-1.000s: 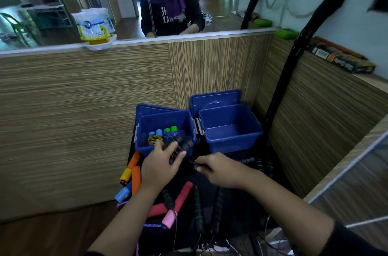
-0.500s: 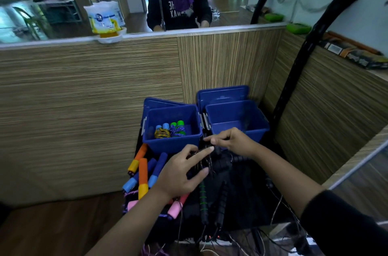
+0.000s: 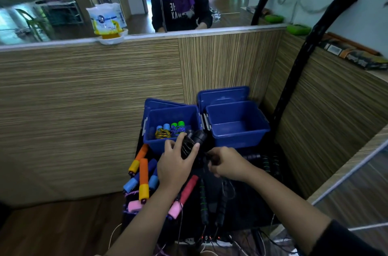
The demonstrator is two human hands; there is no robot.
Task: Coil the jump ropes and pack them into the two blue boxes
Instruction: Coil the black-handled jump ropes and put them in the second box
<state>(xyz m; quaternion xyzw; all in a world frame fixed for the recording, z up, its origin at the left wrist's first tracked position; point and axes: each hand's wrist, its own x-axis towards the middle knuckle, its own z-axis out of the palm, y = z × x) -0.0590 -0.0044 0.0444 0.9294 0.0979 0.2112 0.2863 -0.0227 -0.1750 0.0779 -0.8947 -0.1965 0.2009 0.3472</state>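
A: Since half a second ago the left hand (image 3: 175,164) has closed round the pair of black plastic rope handles (image 3: 194,141), and the right hand (image 3: 227,164) has dropped back from the boxes.

B: What lies at the left?

A: Orange-and-yellow foam handles (image 3: 143,180) on the dark table (image 3: 252,203), uncoiled. Behind them, the left blue plastic box (image 3: 171,124) holds two coiled ropes.

B: And the black handles?

A: The left fingers curl round them at that box's near right corner. The right hand pinches the thin black cord (image 3: 207,154) just beside them. The right blue plastic box (image 3: 237,123) stands adjacent.
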